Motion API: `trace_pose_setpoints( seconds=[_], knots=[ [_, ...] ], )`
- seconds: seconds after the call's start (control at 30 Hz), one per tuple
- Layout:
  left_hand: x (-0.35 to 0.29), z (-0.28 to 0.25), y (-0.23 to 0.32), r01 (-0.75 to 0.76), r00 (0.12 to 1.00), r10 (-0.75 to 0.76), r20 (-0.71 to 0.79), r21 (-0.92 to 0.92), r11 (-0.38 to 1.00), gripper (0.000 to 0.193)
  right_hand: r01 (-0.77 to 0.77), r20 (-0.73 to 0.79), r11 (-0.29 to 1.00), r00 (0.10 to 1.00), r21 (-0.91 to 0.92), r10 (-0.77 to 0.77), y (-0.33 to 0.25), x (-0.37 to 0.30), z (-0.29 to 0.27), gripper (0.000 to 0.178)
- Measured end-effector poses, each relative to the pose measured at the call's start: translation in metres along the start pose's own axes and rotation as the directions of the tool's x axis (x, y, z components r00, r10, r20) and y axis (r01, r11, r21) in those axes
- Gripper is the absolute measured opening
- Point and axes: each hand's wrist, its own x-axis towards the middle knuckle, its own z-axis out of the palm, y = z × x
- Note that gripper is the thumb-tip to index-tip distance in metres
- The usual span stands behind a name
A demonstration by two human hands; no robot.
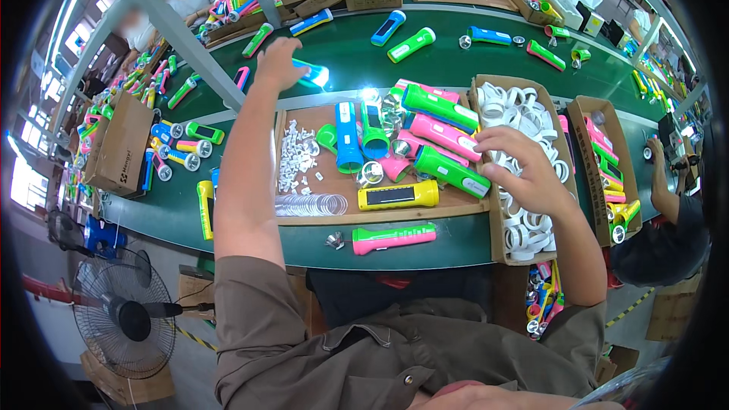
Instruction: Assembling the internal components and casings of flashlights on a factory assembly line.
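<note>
My left hand [279,65] is stretched over the far green belt, fingers apart. Beside its thumb lies a blue flashlight [313,74] with its lamp lit; whether they touch I cannot tell. My right hand [520,163] hovers at the right edge of a wooden tray [456,211], fingers spread and holding nothing. Its fingertips are close to the ends of a pink flashlight [444,135] and a green flashlight [451,170]. Blue flashlight bodies [348,138], a yellow flashlight [399,195] and silver reflectors [371,173] also lie in the tray.
Small white parts [298,148] and clear discs [313,205] fill the tray's left side. A carton [497,247] of white rings stands under my right forearm. A pink-green flashlight [395,239] lies nearest me. Metal posts [186,30] rise at left; a fan [125,319] stands below. Co-workers sit around.
</note>
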Motion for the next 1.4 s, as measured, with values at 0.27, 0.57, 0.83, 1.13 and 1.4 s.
trace_pose_setpoints(
  seconds=[0.27, 0.57, 0.83, 1.13, 1.4],
  knots=[
    [-0.054, -0.137, 0.093, -0.23, 0.967, 0.253, 0.009, -0.385, 0.894, 0.031, -0.028, -0.04, 0.972, 0.999, -0.235, 0.02, 0.094, 0.115, 0.056, 0.044],
    [-0.258, -0.212, 0.164, -0.355, 0.933, 0.286, -0.219, -0.688, 0.633, 0.02, -0.065, 0.031, 0.947, 0.996, -0.315, 0.078, 0.042, 0.088, 0.032, 0.062],
    [-0.24, -0.139, 0.218, 0.093, 0.958, 0.262, 0.116, -0.991, 0.099, 0.083, -0.072, -0.024, 0.788, 0.994, 0.612, 0.109, -0.096, -0.011, 0.089, 0.083],
    [-0.341, -0.088, 0.27, 0.365, 0.888, 0.161, 0.431, -0.873, 0.323, 0.061, 0.024, -0.285, 0.65, 0.911, 0.76, 0.299, -0.046, -0.102, 0.143, 0.048],
    [-0.395, -0.087, 0.281, 0.45, 0.878, 0.03, 0.477, -0.846, 0.284, 0.066, 0.024, 0.166, 0.901, 0.98, 0.433, -0.106, -0.065, -0.085, 0.143, 0.052]
  ],
)
